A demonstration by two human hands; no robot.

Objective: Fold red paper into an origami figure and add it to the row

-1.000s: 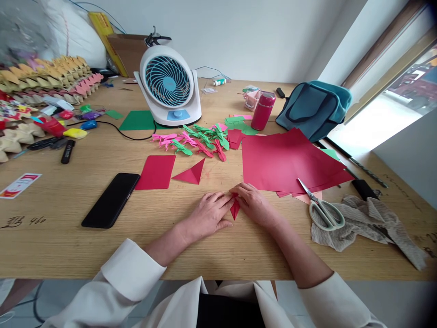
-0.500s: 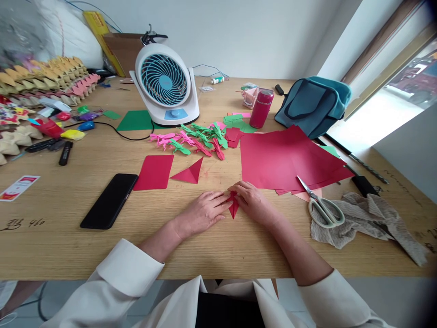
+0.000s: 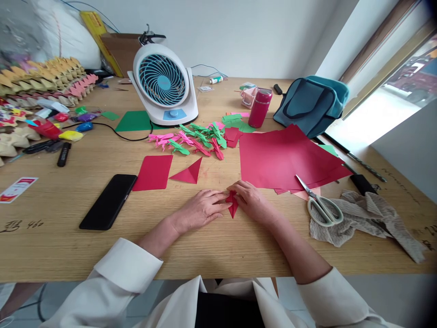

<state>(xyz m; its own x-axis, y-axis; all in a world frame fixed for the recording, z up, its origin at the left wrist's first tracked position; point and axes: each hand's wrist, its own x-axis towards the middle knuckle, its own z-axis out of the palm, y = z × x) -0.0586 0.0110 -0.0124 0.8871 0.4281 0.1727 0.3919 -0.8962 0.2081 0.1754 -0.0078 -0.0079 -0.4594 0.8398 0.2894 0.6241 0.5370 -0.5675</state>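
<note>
A small folded piece of red paper point(image 3: 232, 210) lies on the table with its pointed end toward me. From the left, my left hand point(image 3: 202, 209) reaches it with the fingers stretched out and nearly flat, fingertips against the paper's left side. My right hand point(image 3: 251, 200) is closed over the paper's right and far part, fingers bent and pressed together on it. The upper part of the fold is hidden under the fingers. Beyond my left hand lie a folded red paper triangle point(image 3: 190, 173) and several stacked red paper rectangles point(image 3: 153, 173).
A black phone point(image 3: 108, 201) lies left; scissors point(image 3: 322, 207) rest on a crumpled cloth point(image 3: 358, 218) at right. Behind are large red sheets point(image 3: 280, 155), several pink, green and red paper figures point(image 3: 201, 136), a fan point(image 3: 164, 82), a red flask point(image 3: 260, 108) and a blue bag point(image 3: 307, 107).
The whole view shifts very slightly. My left hand's fingers move a little on the folded paper; my right hand stays in place on it.
</note>
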